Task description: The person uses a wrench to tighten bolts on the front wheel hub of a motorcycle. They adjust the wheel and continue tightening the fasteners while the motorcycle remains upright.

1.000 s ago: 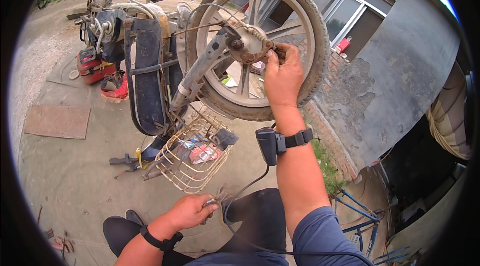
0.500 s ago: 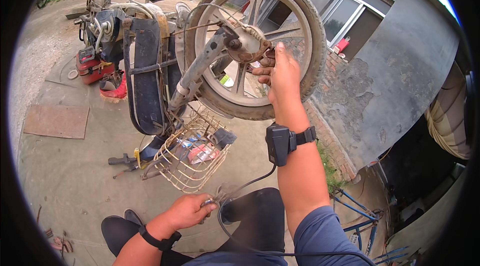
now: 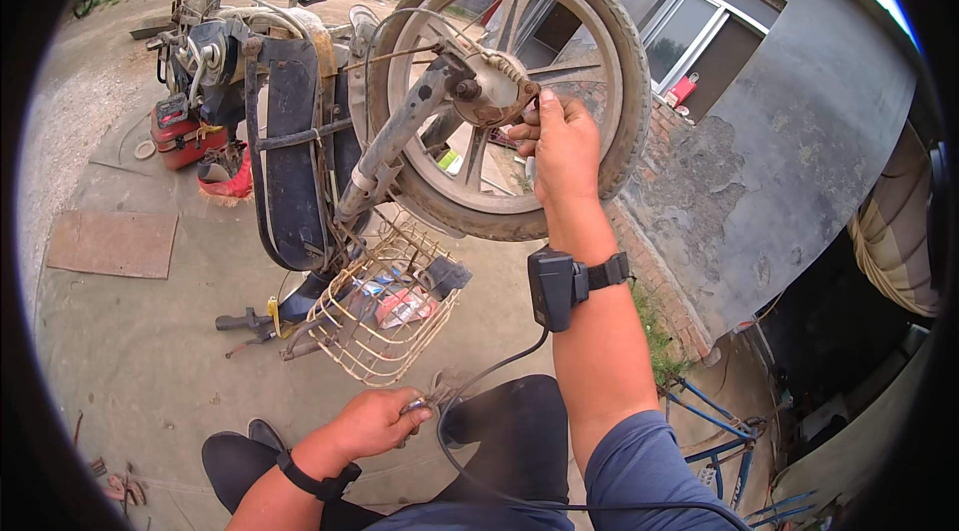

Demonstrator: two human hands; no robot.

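My right hand [image 3: 567, 146] reaches up to the hub [image 3: 489, 96] of a spoked wheel [image 3: 619, 61] on an upside-down electric scooter. Its thumb and fingers pinch the end of the rusty brake arm [image 3: 527, 96], and the fingertips partly hide it. A spring and a cable run along the hub beside it. The fork leg [image 3: 400, 141] slants down from the axle. Low in front of my lap, my left hand [image 3: 375, 421] is closed around a small metal tool [image 3: 437, 395] that looks like pliers; my fingers cover its handles.
Below the wheel hangs a wire basket [image 3: 385, 331] with packages in it. The black scooter body [image 3: 292, 151] extends left, near a red toolbox [image 3: 185, 141]. A flat board [image 3: 112, 243] lies on the ground. A blue metal frame [image 3: 719, 436] stands at right, before a grey wall [image 3: 799, 151].
My right hand has shifted slightly at the brake arm, its thumb and fingers drawn in closer. My left hand stays in place with the tool.
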